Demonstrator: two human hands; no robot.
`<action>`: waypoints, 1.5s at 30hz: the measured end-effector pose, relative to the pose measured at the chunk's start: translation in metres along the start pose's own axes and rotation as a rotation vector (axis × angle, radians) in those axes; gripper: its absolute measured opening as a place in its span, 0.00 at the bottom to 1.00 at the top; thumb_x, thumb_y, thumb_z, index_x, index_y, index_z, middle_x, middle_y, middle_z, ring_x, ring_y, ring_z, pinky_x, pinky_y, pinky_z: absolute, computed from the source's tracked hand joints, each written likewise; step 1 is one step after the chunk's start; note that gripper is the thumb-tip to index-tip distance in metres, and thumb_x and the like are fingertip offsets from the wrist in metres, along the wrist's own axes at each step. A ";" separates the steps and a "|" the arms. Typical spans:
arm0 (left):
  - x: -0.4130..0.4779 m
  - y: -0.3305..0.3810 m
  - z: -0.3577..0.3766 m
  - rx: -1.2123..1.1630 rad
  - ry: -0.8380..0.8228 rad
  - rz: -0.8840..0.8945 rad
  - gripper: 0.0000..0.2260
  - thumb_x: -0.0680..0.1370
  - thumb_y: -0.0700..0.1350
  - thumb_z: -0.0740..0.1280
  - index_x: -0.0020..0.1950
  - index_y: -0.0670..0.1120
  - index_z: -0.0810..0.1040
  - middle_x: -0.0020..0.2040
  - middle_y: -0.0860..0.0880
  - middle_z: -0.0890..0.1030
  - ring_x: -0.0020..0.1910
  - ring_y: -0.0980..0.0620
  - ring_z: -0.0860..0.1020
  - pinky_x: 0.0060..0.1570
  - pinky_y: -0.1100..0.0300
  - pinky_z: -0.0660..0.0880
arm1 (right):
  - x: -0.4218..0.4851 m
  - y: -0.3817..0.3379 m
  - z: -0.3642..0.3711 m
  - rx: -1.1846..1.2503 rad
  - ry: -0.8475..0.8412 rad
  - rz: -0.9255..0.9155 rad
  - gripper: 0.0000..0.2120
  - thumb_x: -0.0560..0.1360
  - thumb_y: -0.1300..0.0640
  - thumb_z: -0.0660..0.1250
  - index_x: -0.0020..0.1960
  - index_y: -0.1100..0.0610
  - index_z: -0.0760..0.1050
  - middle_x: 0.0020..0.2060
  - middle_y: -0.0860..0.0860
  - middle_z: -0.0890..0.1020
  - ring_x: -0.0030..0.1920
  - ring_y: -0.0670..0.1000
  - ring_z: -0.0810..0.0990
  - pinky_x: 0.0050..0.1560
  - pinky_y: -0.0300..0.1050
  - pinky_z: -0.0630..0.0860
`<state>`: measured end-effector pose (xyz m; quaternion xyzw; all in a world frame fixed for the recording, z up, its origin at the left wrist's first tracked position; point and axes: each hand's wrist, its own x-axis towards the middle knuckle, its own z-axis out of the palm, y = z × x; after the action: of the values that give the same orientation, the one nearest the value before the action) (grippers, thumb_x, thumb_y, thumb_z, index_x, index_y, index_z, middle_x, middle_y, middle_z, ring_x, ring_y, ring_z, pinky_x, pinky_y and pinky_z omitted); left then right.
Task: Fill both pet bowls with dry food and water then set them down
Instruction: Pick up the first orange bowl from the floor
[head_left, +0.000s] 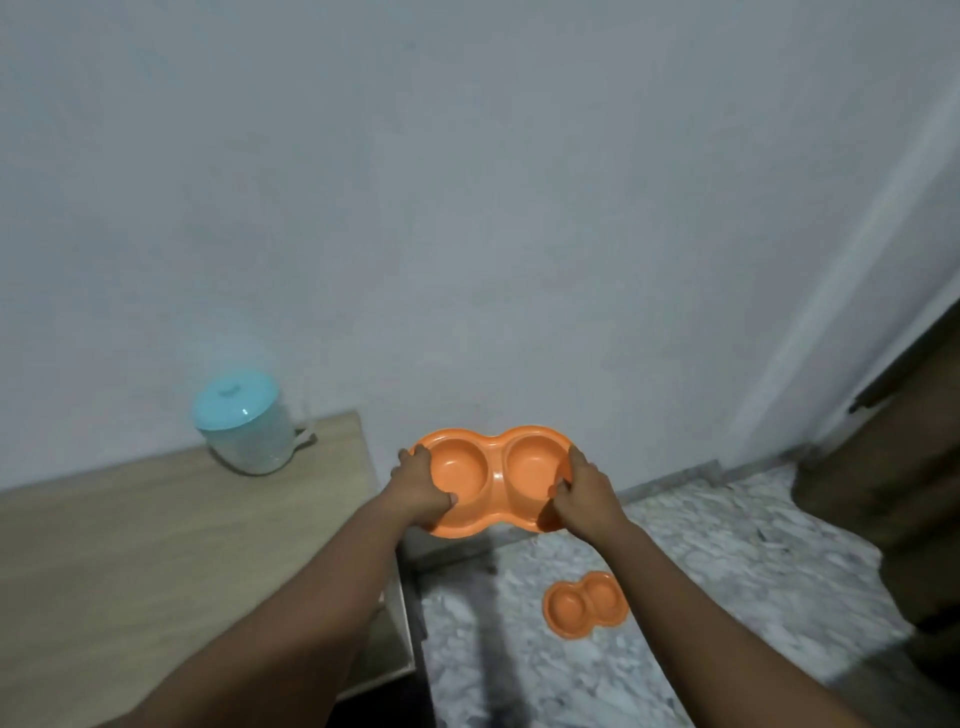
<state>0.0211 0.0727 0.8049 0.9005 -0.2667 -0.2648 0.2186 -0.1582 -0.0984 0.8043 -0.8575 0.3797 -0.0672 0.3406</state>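
Both hands, left hand (422, 486) and right hand (584, 491), hold the orange double bowl (496, 470) aloft.

Illumination is dim and even, with a cool blue-grey cast over the wall (467, 182). No lamp or window is visible. Shadows are soft: a dark band falls on the marbled floor (701, 561) below the orange double bowl (493, 470), and a faint shadow lies on the wall behind the blue-lidded jug (244, 423). No glare appears; the bowl shows only a dull sheen. Sharpness is low throughout, with slight blur on the jug and on the second orange bowl (586, 603). Wide-angle distortion bends the wall corner at right and the wooden table (130, 545) edge. The forearms at the bottom edge are dark and stretched.
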 end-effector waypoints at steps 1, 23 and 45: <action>0.000 0.003 0.001 0.006 0.003 0.015 0.41 0.72 0.51 0.75 0.77 0.41 0.55 0.74 0.38 0.59 0.71 0.38 0.68 0.68 0.48 0.70 | 0.000 0.003 -0.001 -0.012 0.011 0.021 0.28 0.78 0.61 0.56 0.77 0.60 0.55 0.63 0.63 0.74 0.63 0.63 0.72 0.61 0.52 0.70; -0.175 -0.351 -0.202 -0.058 0.171 -0.305 0.41 0.72 0.52 0.75 0.78 0.44 0.56 0.77 0.40 0.57 0.68 0.39 0.72 0.63 0.48 0.75 | -0.130 -0.302 0.253 -0.032 -0.222 -0.327 0.21 0.77 0.57 0.60 0.69 0.58 0.64 0.57 0.60 0.79 0.55 0.60 0.78 0.55 0.50 0.74; -0.165 -0.597 -0.285 -0.166 0.145 -0.275 0.43 0.70 0.51 0.77 0.78 0.43 0.58 0.74 0.40 0.61 0.71 0.41 0.67 0.68 0.48 0.71 | -0.163 -0.464 0.446 -0.119 -0.283 -0.190 0.31 0.74 0.57 0.55 0.76 0.62 0.58 0.66 0.64 0.73 0.65 0.67 0.72 0.65 0.56 0.70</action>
<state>0.2890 0.6980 0.7630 0.9241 -0.1018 -0.2475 0.2727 0.1749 0.4761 0.7838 -0.9091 0.2485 0.0451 0.3313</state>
